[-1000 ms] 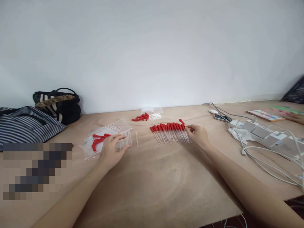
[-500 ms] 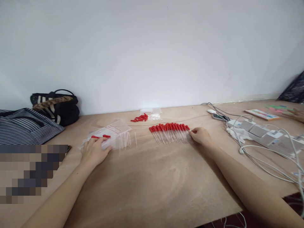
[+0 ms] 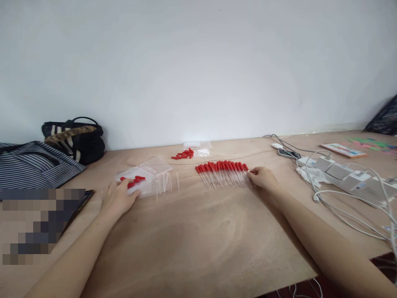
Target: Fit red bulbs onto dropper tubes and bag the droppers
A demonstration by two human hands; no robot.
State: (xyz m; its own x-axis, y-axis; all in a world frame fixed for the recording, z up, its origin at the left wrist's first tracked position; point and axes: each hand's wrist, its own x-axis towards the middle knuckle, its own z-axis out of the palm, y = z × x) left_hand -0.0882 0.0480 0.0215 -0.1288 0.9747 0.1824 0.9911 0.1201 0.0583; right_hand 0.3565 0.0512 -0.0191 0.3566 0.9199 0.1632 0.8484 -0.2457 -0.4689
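Note:
My left hand point(image 3: 118, 198), its fingers apart, rests at the near left edge of some clear plastic bags point(image 3: 151, 166), beside several loose red caps point(image 3: 136, 179) on them. Thin clear tubes point(image 3: 167, 182) lie just right of the bags. A row of clear tubes with red tops point(image 3: 223, 166) is laid out side by side on the wooden table point(image 3: 198, 240). At the right end of that row my right hand point(image 3: 263, 178) has thumb and fingertips closed at the last tube; what they grip is too small to make out.
Toward the wall lie more red pieces point(image 3: 183, 155) and a clear bag point(image 3: 198, 145). White chargers point(image 3: 341, 171) and looping cables point(image 3: 344, 219) cover the right side, near a picture board point(image 3: 343, 150). Bags point(image 3: 76, 140) and a pixelated dark-edged object stand at the left.
My left hand has drawn back a little to the left, uncovering more red caps on the bags. My right hand stays at the row's end. The other person's hand at the far right is gone.

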